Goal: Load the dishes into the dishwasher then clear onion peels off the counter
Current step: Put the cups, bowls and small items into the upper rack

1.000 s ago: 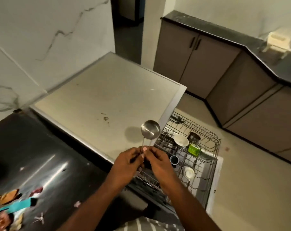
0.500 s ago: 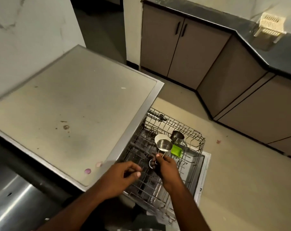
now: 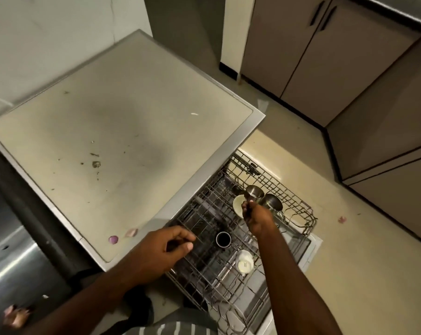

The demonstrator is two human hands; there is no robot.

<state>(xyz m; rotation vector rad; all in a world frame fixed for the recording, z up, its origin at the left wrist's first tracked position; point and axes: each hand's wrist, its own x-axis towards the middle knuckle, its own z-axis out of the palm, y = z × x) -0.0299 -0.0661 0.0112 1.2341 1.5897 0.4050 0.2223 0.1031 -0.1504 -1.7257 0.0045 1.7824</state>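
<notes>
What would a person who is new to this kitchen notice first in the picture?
Probably the right hand holding a steel ladle over the pulled-out dishwasher rack, beside a steel cup. The left hand hovers at the rack's near edge, fingers curled and empty. Two onion peels lie on the beige counter.

White cup [image 3: 244, 264] in the dishwasher rack [image 3: 301, 209]: small dark mark on its base, possibly print, too blurred to read.
Other text: none legible.
</notes>
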